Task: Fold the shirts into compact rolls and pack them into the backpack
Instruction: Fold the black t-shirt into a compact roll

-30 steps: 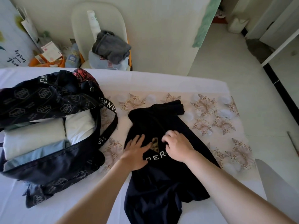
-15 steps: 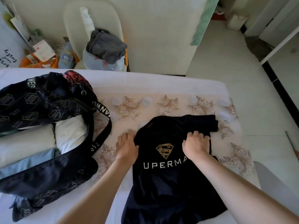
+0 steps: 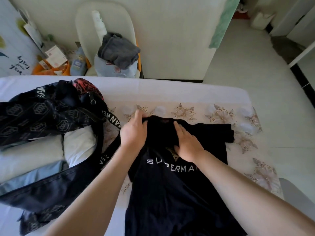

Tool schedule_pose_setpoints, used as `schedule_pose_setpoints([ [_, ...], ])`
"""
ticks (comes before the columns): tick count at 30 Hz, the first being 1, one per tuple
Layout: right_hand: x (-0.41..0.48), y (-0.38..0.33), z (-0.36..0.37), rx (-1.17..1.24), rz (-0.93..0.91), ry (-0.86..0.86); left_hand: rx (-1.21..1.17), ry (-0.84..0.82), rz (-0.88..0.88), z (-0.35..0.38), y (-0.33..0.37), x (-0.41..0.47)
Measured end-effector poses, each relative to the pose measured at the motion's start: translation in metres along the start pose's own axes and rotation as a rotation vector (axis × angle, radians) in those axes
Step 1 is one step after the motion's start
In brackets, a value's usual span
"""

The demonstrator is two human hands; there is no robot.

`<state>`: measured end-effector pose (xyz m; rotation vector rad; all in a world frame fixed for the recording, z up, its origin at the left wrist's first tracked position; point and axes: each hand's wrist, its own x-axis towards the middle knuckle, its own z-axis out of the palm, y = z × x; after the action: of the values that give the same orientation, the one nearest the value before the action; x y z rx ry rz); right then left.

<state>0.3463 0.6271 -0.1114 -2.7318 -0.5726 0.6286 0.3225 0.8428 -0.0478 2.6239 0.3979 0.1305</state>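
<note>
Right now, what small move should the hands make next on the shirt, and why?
Probably fold the left side across to the middle: the left hand grips the bunched shoulder edge of the shirt, the right hand lies flat on the chest as an anchor, and the right sleeve lies unfolded.

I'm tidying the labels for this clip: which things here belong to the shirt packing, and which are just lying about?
In the job: black shirt, gripped by the left hand and pressed by the right hand; backpack; white rolls and blue roll inside it.
Lying about: grey garment on the chair; orange basket; blue bottle.
</note>
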Motion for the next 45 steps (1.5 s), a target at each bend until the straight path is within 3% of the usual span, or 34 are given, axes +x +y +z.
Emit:
schedule_pose_setpoints([
  [3, -0.007, 0.017, 0.002, -0.075, -0.070, 0.150, 0.426, 0.124, 0.096, -0.004, -0.005, 0.019],
  [6, -0.009, 0.027, 0.003, -0.119, -0.065, 0.270, 0.425, -0.006, 0.268, 0.018, -0.006, 0.010],
  [8, -0.008, 0.031, 0.002, -0.028, 0.038, 0.192, 0.382, -0.191, 0.327, 0.044, -0.007, -0.009],
  [11, -0.006, 0.048, 0.005, -0.072, 0.157, -0.075, 0.381, -0.293, 0.123, 0.072, -0.021, -0.041],
  [13, -0.003, 0.065, -0.001, -0.146, 0.249, -0.160, 0.381, -0.206, 0.107, 0.079, -0.029, -0.052],
  [17, 0.003, 0.092, -0.018, -0.225, 0.510, -0.134, 0.323, -0.046, 0.176, 0.083, -0.038, -0.048],
  [20, 0.001, 0.089, -0.017, -0.378, 0.408, 0.095, 0.312, -0.003, 0.121, 0.083, -0.037, -0.030],
  [23, -0.003, 0.073, -0.004, -0.254, 0.122, 0.224, 0.195, -0.234, -0.058, 0.078, -0.035, -0.008],
  [27, -0.004, 0.073, 0.009, -0.143, 0.076, -0.111, 0.391, -0.628, 0.006, 0.077, -0.049, 0.013],
  [30, -0.002, 0.084, -0.003, -0.129, 0.106, -0.150, 0.393, -0.785, -0.106, 0.062, -0.062, 0.040],
  [32, -0.002, 0.085, -0.007, -0.141, 0.126, -0.112, 0.309, -0.767, -0.205, 0.052, -0.065, 0.055],
  [34, -0.007, 0.081, -0.003, -0.140, 0.112, -0.035, 0.234, -0.543, -0.153, 0.052, -0.061, 0.053],
  [36, -0.015, 0.071, 0.006, -0.168, 0.095, 0.102, 0.207, -0.174, 0.068, 0.057, -0.050, 0.030],
  [38, -0.026, 0.058, 0.019, -0.195, 0.145, 0.240, 0.248, -0.029, 0.294, 0.066, -0.042, -0.010],
  [41, -0.045, 0.045, 0.043, -0.176, 0.238, 0.184, 0.344, -0.197, 0.418, 0.089, -0.053, -0.073],
  [45, -0.062, 0.061, 0.063, -0.220, 0.172, 0.024, 0.503, -0.355, 0.314, 0.094, -0.100, -0.111],
])
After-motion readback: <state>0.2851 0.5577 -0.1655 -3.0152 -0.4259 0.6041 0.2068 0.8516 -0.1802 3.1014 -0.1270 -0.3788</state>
